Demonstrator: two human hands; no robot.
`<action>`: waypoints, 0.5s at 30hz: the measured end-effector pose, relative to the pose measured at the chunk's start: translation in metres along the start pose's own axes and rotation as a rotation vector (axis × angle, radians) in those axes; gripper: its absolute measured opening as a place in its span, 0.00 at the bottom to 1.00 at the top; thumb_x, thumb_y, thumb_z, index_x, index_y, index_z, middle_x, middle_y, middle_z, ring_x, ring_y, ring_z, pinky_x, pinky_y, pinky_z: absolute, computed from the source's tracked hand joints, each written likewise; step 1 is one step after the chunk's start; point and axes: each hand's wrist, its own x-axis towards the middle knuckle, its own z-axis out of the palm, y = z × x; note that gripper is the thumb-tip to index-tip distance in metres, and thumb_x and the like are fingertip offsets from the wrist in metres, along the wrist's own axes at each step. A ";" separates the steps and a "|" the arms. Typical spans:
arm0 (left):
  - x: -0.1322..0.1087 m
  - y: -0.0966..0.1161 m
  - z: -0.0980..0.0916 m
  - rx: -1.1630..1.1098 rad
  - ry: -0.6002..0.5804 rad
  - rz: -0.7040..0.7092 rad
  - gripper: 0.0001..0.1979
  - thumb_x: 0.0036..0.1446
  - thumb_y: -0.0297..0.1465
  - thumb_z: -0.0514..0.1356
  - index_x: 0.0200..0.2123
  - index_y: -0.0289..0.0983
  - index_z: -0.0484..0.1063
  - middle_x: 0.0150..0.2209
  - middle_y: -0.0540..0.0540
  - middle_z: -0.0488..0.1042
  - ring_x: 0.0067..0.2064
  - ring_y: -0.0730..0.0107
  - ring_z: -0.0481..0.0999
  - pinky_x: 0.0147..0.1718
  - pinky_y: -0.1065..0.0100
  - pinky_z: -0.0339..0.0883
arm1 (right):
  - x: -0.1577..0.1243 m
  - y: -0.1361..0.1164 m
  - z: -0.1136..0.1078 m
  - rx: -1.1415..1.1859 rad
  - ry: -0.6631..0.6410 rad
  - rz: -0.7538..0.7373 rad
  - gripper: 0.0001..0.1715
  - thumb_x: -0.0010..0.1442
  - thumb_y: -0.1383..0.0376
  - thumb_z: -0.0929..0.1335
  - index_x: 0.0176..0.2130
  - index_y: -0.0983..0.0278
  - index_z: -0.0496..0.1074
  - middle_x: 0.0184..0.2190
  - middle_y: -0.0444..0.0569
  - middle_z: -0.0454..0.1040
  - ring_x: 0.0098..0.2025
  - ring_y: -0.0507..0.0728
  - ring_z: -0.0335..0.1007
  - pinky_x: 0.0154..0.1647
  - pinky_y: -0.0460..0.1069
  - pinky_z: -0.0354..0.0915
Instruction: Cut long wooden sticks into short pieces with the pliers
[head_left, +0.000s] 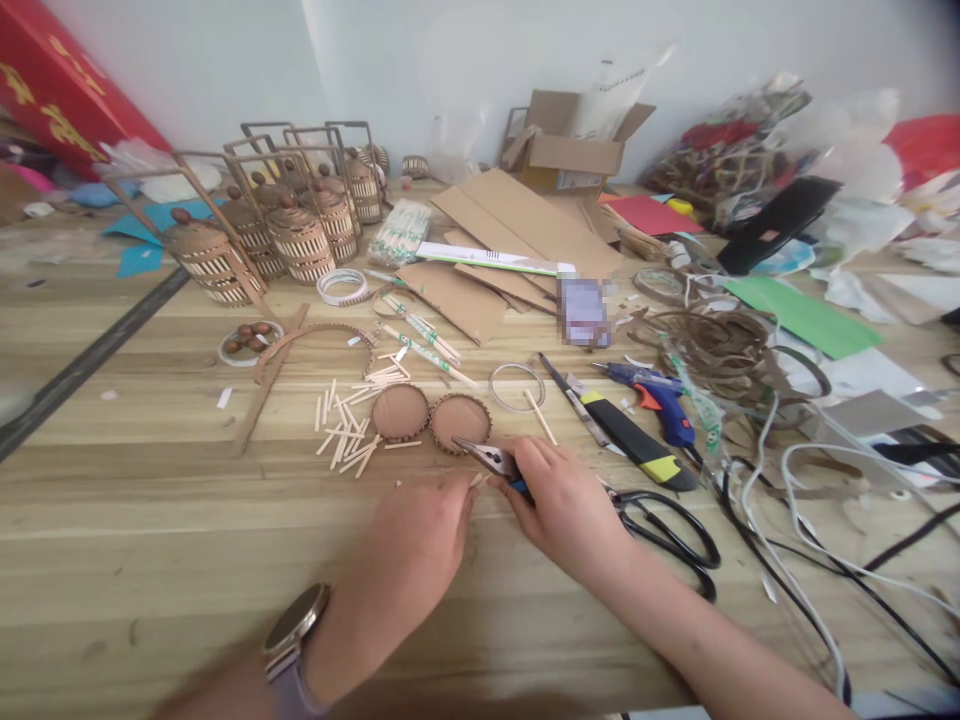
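My right hand (564,505) grips small pliers (484,457) with a blue handle, jaws pointing left toward two round cardboard discs (431,415). My left hand (421,545) is closed, with its fingertips pinching a short wooden stick piece (478,481) just below the pliers' jaws. A watch is on my left wrist. Several cut wooden stick pieces (347,425) lie scattered left of the discs.
Black scissors (667,530), a yellow-black utility knife (626,440), a blue glue gun (660,400) and cables lie to the right. Finished cardboard lanterns (300,240) stand at the back left. Cardboard sheets (510,230), a box and coloured paper fill the back.
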 end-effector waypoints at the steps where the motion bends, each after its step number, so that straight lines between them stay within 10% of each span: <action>1: 0.000 0.002 0.000 0.039 -0.013 -0.022 0.19 0.67 0.29 0.42 0.42 0.37 0.72 0.32 0.36 0.79 0.33 0.51 0.79 0.30 0.61 0.61 | 0.000 -0.001 0.001 -0.018 0.006 0.009 0.02 0.60 0.69 0.65 0.34 0.63 0.65 0.28 0.50 0.72 0.31 0.60 0.68 0.30 0.50 0.58; 5: 0.002 0.003 -0.003 -0.096 -0.027 -0.069 0.16 0.67 0.31 0.43 0.35 0.37 0.69 0.29 0.38 0.77 0.31 0.54 0.77 0.28 0.63 0.59 | 0.002 0.001 -0.001 0.069 -0.011 0.039 0.04 0.60 0.69 0.64 0.32 0.61 0.63 0.29 0.50 0.72 0.31 0.60 0.68 0.31 0.49 0.58; 15: 0.011 -0.011 -0.005 -1.397 -0.273 -0.006 0.18 0.60 0.47 0.56 0.32 0.37 0.66 0.17 0.55 0.67 0.17 0.78 0.61 0.20 0.75 0.54 | 0.011 0.022 -0.021 0.735 -0.144 0.266 0.14 0.62 0.55 0.64 0.30 0.61 0.63 0.24 0.41 0.64 0.27 0.53 0.60 0.29 0.47 0.57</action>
